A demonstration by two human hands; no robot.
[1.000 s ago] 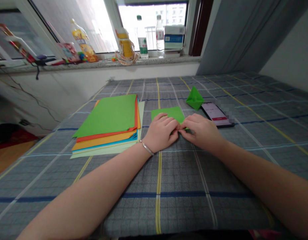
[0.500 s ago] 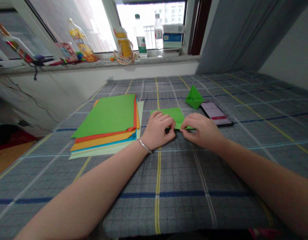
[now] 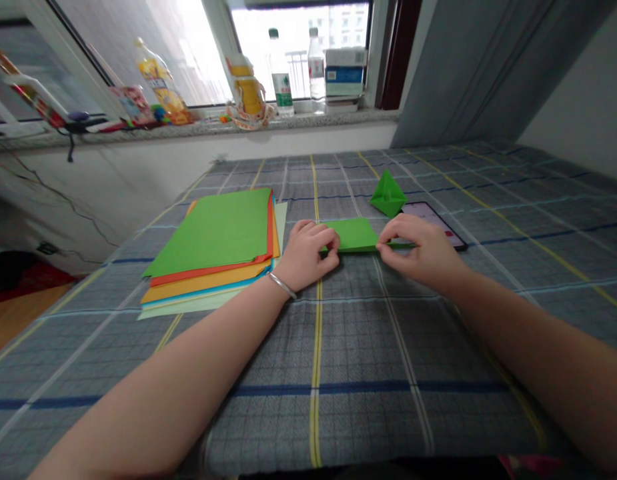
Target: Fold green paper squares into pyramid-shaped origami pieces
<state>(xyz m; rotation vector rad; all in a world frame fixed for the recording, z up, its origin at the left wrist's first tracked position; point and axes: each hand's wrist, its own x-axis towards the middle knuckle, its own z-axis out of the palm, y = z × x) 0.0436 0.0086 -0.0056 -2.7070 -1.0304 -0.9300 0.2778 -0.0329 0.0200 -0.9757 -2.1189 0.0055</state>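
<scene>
- Left hand (image 3: 311, 252): thumb and curled fingers pinching the near edge of the green sheet (image 3: 353, 233); silvery bracelet (image 3: 282, 285) at its wrist.
- Right hand (image 3: 423, 250): thumb and forefinger pinching that same edge, the sheet lying between both hands.
- Left of the left hand: paper stack (image 3: 218, 227), green on top.
- Just beyond the right hand, partly hidden: phone (image 3: 422, 209).
- Farther beyond: folded green shape (image 3: 388, 193).

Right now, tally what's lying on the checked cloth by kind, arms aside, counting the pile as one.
Coloured paper stack: 1
Green paper between the left hand and right hand: 1
Folded green shape: 1
Phone: 1
Total: 4
</scene>
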